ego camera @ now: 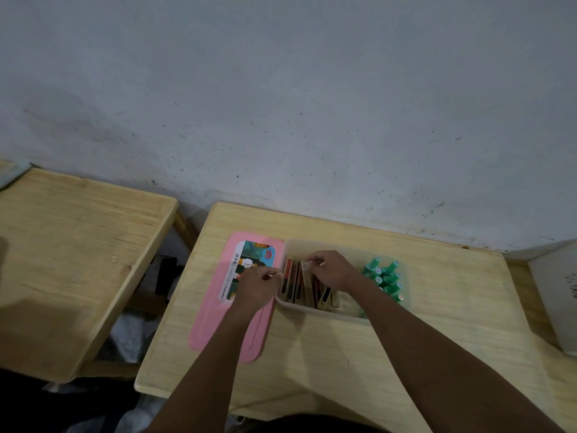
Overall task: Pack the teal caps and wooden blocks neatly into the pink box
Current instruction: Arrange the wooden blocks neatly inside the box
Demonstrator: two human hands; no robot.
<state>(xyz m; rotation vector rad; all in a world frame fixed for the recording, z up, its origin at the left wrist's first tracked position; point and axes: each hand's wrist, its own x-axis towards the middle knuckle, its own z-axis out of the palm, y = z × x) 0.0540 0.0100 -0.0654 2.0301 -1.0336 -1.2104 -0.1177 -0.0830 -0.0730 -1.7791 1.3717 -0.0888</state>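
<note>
A translucent box [327, 310] stands on the wooden table, and its pink lid [212, 326] lies flat to its left. Several wooden blocks [299, 285] stand on edge in the box's left half. Several teal caps [387, 276] are bunched in the right end. My right hand [331, 270] is over the box and pinches the top of one wooden block [305, 266]. My left hand [256, 285] holds the box's left rim, its fingers curled over the edge above the lid.
The wooden table [343, 364] backs onto a grey wall. A second wooden table [68, 260] stands to the left across a gap with dark items below. A white object [559, 295] sits at the right edge.
</note>
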